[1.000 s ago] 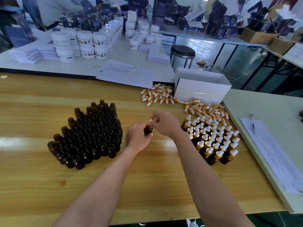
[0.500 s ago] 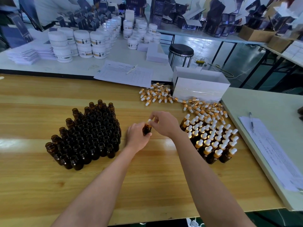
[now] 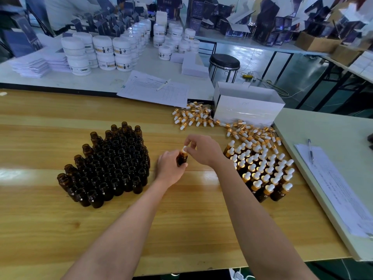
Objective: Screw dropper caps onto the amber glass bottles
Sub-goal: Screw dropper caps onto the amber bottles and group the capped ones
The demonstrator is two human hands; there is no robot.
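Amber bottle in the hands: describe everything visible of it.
The amber bottle is small, dark brown glass by its look, held roughly upright over the wooden table. The left hand grips its body, hiding most of it and its base. On its neck sits a dropper cap, white bulb over gold collar, pinched by fingers of the right hand. How far the cap is screwed on cannot be told.

bottles (image 3: pixel 113 164) amber (dark) | caps (image 3: pixel 262 168) white, gold collars | table (image 3: pixel 40 229) yellow woodgrain
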